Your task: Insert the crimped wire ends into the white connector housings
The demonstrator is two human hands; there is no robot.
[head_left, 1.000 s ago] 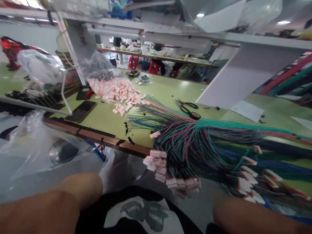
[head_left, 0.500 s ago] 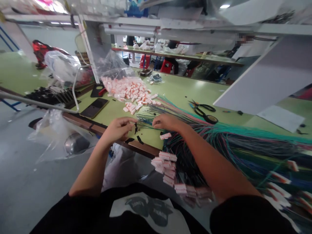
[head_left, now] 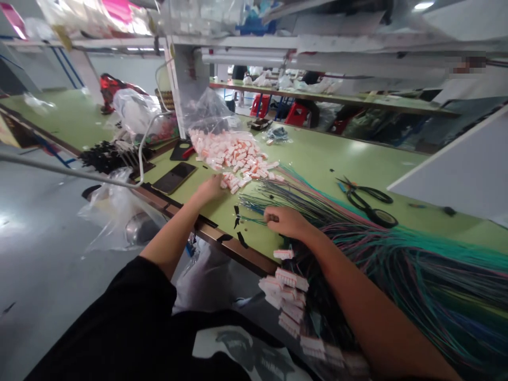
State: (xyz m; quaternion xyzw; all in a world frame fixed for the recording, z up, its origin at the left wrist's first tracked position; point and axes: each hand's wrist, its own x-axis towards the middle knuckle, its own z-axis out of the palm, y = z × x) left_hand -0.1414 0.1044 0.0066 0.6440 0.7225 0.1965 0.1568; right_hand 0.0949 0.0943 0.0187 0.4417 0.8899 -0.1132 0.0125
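My right hand (head_left: 288,221) is closed around a few thin green wires (head_left: 254,219), whose ends stick out to the left over the table. My left hand (head_left: 210,188) is at the near edge of a heap of white and orange plastic connectors (head_left: 242,153); its fingertips are blurred and partly hidden, so their grip cannot be made out. Between the hands and beyond them lie the bare tips of a long wire bundle (head_left: 301,198). Wired connectors (head_left: 291,278) hang in a cluster over the table's front edge, beneath my right forearm.
A phone (head_left: 174,178) lies left of my left hand. Black-handled scissors (head_left: 367,201) rest beyond the wires. Scraps of black tape (head_left: 242,239) stick near the table edge (head_left: 214,231). A bent white metal rod (head_left: 141,159) crosses the left side.
My left hand has moved away from the wire tips, forward and left to the connector heap. My right hand still holds its wires. The camera view has turned slightly left.
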